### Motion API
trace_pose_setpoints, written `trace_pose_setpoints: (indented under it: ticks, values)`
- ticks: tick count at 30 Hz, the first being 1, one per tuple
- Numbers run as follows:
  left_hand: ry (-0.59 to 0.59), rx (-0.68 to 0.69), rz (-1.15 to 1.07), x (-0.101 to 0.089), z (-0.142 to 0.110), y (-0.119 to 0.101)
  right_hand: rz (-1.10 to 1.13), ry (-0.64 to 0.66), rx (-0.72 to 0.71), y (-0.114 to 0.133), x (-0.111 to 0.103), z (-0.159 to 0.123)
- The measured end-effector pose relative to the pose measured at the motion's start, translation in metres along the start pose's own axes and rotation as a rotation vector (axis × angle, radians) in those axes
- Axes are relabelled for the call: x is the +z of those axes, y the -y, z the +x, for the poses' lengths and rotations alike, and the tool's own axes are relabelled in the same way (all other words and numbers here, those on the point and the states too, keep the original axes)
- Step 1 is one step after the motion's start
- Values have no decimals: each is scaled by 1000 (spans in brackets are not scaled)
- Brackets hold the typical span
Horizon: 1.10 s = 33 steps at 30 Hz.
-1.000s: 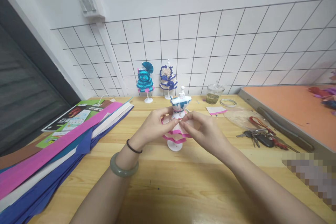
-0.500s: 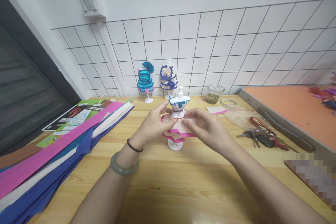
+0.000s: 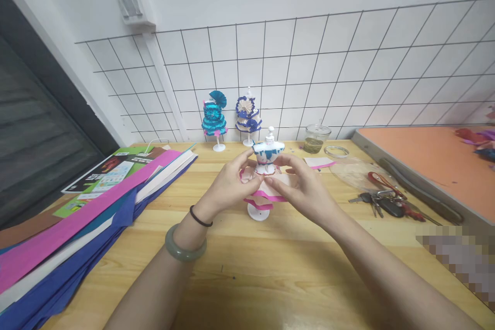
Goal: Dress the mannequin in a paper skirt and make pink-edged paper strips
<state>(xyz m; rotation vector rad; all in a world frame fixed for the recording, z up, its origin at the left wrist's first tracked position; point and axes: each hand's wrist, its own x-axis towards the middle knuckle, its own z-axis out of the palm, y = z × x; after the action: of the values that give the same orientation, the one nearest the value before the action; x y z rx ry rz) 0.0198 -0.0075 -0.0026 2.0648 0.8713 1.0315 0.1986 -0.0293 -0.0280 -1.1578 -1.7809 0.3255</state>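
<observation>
A small white mannequin stand [image 3: 266,157] with a blue-and-white top stands on the wooden table [image 3: 270,273]. Pink-edged paper ruffles [image 3: 266,195] wrap its waist like a skirt. My left hand [image 3: 228,185] pinches the paper at the mannequin's left side. My right hand [image 3: 303,188] pinches the paper at the right side, with fingers curled round the waist. The round white base [image 3: 258,212] shows just below my fingers.
Two finished paper-dress mannequins, teal [image 3: 214,118] and blue-white [image 3: 247,113], stand by the grid wall. A stack of coloured paper sheets [image 3: 77,227] lies left. A glass jar [image 3: 316,137], a lid [image 3: 336,151], keys [image 3: 381,201] and an orange tray [image 3: 429,160] are right.
Both hands have shifted slightly up the mannequin's waist, and the right-hand fingers now reach closer to the bodice. The mannequin has turned a little.
</observation>
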Motion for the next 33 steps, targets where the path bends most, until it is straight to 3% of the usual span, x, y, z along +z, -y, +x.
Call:
trace_pose_setpoints:
  ticks: [6,15,20,26,33]
  values:
    - [33,-1,-28,-5,-1,-1,35,55,29,-1,0,0]
    - [10,-56,-124,-7,-1,14,78,63,65,0,-1,1]
    - [19,-74,-102,-5,-2,3,118,78,80,2,-3,1]
    - [-50,-105,-28,2,-2,0,94,84,59,2,-3,2]
    - [-93,25,121,3,-3,4,155,102,32,-3,-3,3]
